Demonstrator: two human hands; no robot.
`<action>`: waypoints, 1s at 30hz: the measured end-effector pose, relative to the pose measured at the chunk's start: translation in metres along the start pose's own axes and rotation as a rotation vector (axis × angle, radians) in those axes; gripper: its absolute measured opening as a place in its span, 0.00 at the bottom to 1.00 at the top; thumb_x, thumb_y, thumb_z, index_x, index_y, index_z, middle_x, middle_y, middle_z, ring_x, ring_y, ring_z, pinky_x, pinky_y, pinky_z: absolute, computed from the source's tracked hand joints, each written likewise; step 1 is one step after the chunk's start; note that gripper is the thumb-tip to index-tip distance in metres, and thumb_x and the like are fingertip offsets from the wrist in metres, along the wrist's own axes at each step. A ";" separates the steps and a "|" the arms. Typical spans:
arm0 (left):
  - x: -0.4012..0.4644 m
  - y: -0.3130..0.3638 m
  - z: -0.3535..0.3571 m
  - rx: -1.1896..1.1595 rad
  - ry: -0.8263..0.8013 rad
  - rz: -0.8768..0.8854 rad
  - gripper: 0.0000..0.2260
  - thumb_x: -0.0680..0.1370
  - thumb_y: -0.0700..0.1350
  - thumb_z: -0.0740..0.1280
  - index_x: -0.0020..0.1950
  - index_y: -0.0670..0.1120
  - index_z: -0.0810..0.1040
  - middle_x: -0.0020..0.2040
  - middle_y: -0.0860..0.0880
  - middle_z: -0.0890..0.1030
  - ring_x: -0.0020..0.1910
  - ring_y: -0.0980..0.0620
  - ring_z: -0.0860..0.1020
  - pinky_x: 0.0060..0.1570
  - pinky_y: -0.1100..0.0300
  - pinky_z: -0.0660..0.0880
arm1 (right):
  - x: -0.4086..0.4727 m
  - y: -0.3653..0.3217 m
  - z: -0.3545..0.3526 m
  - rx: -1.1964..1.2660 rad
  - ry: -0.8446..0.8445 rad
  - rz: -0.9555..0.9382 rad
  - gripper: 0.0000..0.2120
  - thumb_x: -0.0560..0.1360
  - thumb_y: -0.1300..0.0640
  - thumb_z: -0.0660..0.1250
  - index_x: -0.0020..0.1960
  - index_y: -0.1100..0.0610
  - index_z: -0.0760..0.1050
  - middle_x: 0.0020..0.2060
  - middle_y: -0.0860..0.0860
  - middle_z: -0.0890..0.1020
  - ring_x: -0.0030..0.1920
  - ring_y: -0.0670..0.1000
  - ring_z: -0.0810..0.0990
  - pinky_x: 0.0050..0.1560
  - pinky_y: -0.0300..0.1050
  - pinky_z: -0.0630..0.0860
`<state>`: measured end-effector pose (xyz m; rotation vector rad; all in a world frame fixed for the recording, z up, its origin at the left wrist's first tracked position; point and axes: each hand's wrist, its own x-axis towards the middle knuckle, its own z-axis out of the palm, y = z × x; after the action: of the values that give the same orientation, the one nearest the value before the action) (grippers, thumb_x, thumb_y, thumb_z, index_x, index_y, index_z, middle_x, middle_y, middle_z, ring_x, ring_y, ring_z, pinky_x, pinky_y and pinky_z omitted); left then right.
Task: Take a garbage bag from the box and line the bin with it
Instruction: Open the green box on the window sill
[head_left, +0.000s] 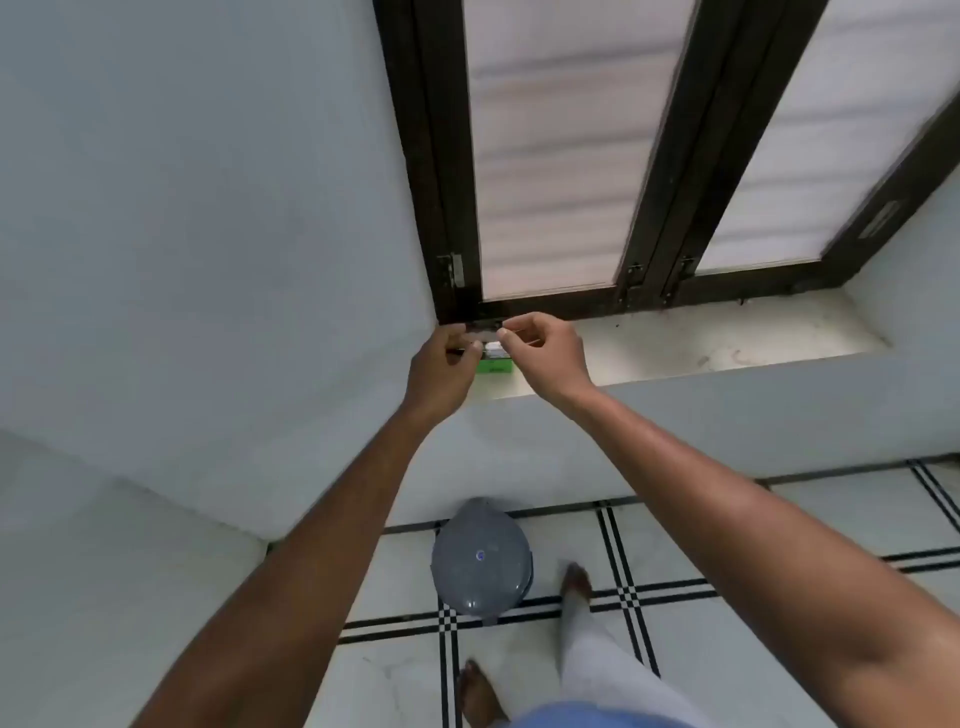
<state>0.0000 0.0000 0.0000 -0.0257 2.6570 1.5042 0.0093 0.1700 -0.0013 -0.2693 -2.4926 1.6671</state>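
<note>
Two bare forearms reach forward from the bottom of the head view, up to a window sill (727, 343) set in a pale wall. One light trouser leg and two bare feet stand on white floor tiles crossed by black lines.

One small box (494, 364), green on its front face with a paler top, sits at the left end of the sill, just below the dark window frame (447, 171). Both hands meet over it. Fingers of the left hand (447, 358) are curled at the box's left edge, seemingly holding it, and a thin dark strip shows at the fingertips. On the other side, the right hand (545, 348) pinches thumb and forefinger together at the box's top, on something small and pale. Whether that is a flap or a garbage bag is too blurred to tell.

One grey bin (480, 564) stands on the floor below the sill, against the wall, just left of the forward foot. Its domed lid is shut and no liner shows.

Likely risks: the box sits near the sill's front edge, so a hard pull could drag it off. A thin bag might tear, or several might come out together. The lid must also be opened before lining.
</note>
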 end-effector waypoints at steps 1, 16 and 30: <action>0.005 -0.005 0.007 -0.003 -0.017 -0.038 0.18 0.87 0.49 0.67 0.77 0.48 0.75 0.72 0.47 0.81 0.67 0.46 0.81 0.54 0.63 0.74 | 0.007 0.005 0.003 -0.018 -0.011 0.017 0.09 0.82 0.50 0.75 0.59 0.53 0.87 0.47 0.44 0.87 0.50 0.44 0.86 0.56 0.46 0.85; 0.087 -0.069 0.085 -0.103 -0.073 -0.496 0.26 0.84 0.36 0.66 0.83 0.46 0.70 0.81 0.47 0.73 0.75 0.46 0.76 0.66 0.56 0.74 | 0.145 0.105 0.049 -0.841 -0.522 -0.128 0.40 0.78 0.41 0.77 0.84 0.50 0.66 0.76 0.55 0.75 0.77 0.60 0.70 0.75 0.60 0.74; 0.112 -0.060 0.085 -0.057 -0.158 -0.215 0.34 0.80 0.51 0.78 0.82 0.52 0.67 0.71 0.51 0.79 0.62 0.47 0.83 0.62 0.51 0.83 | 0.152 0.146 0.015 -0.542 -0.510 0.025 0.32 0.76 0.54 0.78 0.76 0.43 0.69 0.66 0.52 0.79 0.70 0.58 0.76 0.72 0.61 0.78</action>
<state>-0.1026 0.0450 -0.1042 -0.1827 2.4019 1.4478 -0.1311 0.2442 -0.1405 0.0970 -3.3043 1.1323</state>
